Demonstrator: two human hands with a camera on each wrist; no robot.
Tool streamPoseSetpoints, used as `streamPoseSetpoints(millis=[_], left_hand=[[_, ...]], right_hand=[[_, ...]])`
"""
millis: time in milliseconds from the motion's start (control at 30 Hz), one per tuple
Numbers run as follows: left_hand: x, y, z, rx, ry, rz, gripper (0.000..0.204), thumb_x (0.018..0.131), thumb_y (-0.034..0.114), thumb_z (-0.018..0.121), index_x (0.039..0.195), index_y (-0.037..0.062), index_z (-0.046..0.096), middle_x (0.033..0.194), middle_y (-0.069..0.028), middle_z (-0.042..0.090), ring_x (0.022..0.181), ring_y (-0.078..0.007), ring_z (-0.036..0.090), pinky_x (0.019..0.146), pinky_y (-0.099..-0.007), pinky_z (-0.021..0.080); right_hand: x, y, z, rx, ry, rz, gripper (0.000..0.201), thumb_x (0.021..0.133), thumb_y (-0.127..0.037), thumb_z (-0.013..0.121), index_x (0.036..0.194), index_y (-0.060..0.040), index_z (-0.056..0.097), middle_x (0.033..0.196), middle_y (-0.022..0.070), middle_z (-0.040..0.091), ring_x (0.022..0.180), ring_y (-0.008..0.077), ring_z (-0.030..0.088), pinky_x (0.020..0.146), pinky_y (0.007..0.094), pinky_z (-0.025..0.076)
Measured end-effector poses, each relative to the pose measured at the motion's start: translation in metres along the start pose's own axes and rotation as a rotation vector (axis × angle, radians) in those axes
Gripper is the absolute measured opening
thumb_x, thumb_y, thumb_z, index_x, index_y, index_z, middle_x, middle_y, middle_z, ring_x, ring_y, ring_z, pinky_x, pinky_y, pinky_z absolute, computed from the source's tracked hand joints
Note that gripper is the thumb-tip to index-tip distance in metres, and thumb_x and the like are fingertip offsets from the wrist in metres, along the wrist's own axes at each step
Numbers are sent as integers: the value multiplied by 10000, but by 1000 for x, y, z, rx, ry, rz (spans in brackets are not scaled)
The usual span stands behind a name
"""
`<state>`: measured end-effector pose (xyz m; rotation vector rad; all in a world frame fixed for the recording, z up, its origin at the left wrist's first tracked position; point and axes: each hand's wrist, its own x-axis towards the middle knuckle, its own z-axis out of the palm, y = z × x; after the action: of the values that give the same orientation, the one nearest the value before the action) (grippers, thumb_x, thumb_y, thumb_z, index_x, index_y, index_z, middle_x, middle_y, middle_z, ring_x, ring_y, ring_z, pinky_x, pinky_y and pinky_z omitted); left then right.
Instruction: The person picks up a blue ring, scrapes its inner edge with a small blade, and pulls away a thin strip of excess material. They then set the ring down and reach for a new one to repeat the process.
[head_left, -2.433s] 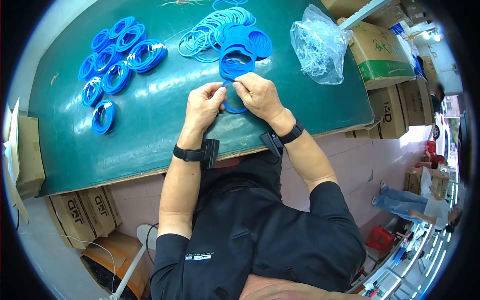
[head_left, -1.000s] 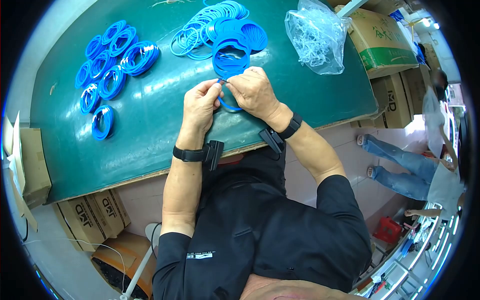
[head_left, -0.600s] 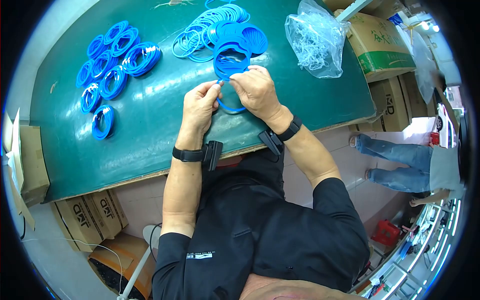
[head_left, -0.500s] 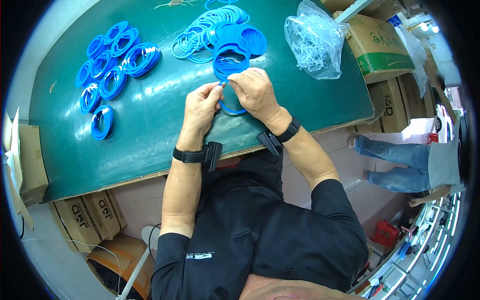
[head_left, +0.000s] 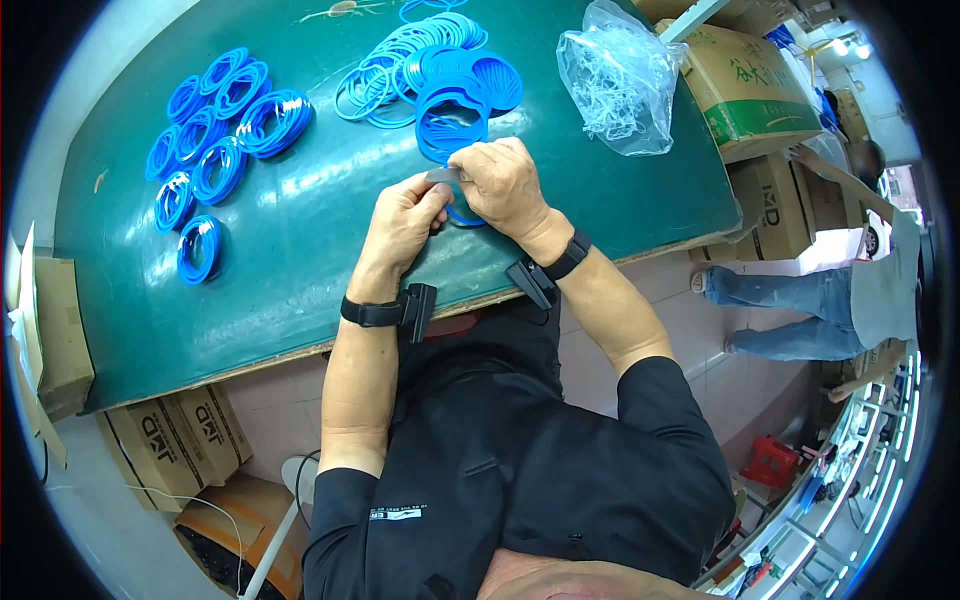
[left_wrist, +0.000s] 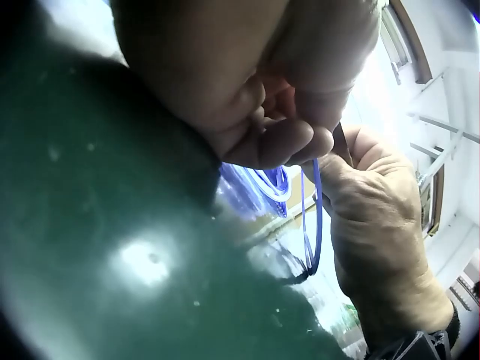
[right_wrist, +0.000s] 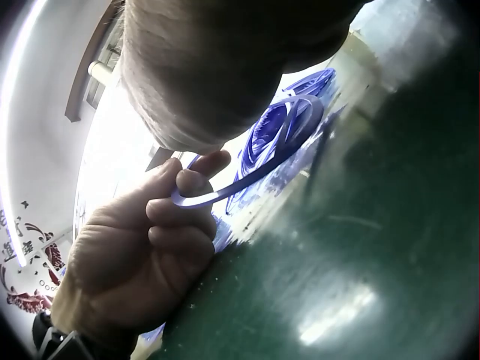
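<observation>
At the table's near side, the left hand (head_left: 405, 225) pinches a thin blue ring (head_left: 464, 219) between thumb and fingers. Close against it, the right hand (head_left: 505, 188) has curled fingers at a small grey flat piece (head_left: 443, 175) that spans the gap between both hands. The left wrist view shows the ring (left_wrist: 318, 217) hanging below the left fingertips, with the flat piece (left_wrist: 341, 144) dark beside the right hand (left_wrist: 379, 217). In the right wrist view the ring (right_wrist: 251, 178) extends from the left hand (right_wrist: 154, 255); the right fingertips are hidden. Just beyond the hands lie overlapping blue rings (head_left: 452, 105).
Several bundles of blue rings (head_left: 217, 172) lie on the left of the green table (head_left: 300, 240). A clear plastic bag (head_left: 622, 85) of pale scraps sits at the right, beside a cardboard box (head_left: 750, 90). A person in jeans (head_left: 785, 300) stands beyond the table's right side.
The grey flat piece shows broadly between the hands, where earlier only a small dark tip showed. Both hands remain at the ring. The person at the right has shifted position, with an arm raised towards the boxes.
</observation>
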<state>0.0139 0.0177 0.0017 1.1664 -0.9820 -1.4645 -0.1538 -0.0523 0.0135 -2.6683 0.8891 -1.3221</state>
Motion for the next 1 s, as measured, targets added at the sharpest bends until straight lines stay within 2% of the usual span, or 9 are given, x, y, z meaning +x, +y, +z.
streamPoseSetpoints(millis=[200,400,467,700,767,800,867,1000], left_hand=[[0,0,-4,62,-11,-9,213,1020,154,625,1134,-6,707,765,33,584,655,-42,483,602,-203,397],[1,0,-11,-191,29,7,247,1030,143,601,1212,-6,676,865,22,603,668,-47,493,604,-201,411],[2,1,-17,-273,28,-19,265,1034,139,590,1246,-6,654,881,23,602,671,-47,503,603,-196,417],[5,2,-25,-455,17,-42,267,1017,145,608,1211,-35,643,828,13,606,632,-33,506,569,-187,397],[7,1,-26,-485,160,19,210,979,113,633,1132,-24,675,807,15,606,597,-27,468,534,-187,349],[7,0,-27,-486,161,19,210,979,113,633,1132,-24,675,807,15,606,597,-27,468,534,-187,349],[8,0,-28,-363,342,104,202,970,102,640,1119,-30,673,810,2,610,574,-34,454,514,-189,336],[11,-1,-40,-394,476,158,193,971,95,634,1108,-36,670,824,-20,614,572,-45,454,505,-196,337]], right_hand=[[1,-1,-2,-9,-37,-2,119,809,-79,689,883,-111,602,729,50,624,683,262,639,663,379,436],[0,-4,-4,119,-113,74,139,809,-60,694,887,-91,583,736,84,645,687,302,652,627,407,450],[1,-9,-7,205,-125,130,170,798,-27,696,909,-90,584,743,96,637,677,331,619,632,416,467],[-3,-14,-12,233,-156,130,189,792,-19,699,926,-83,582,745,101,623,672,333,608,624,426,471],[-6,-18,-19,218,-195,150,173,798,-28,691,907,-79,568,743,102,638,707,336,646,642,429,477],[-10,-18,-23,218,-196,150,173,798,-28,691,907,-79,568,743,102,638,707,336,646,642,429,477],[-21,-16,-32,252,-198,184,177,795,-20,690,914,-75,571,740,109,629,703,341,637,633,433,476],[-45,-16,-65,333,-211,303,177,806,-16,694,922,-71,571,729,122,615,673,357,612,603,425,467]])
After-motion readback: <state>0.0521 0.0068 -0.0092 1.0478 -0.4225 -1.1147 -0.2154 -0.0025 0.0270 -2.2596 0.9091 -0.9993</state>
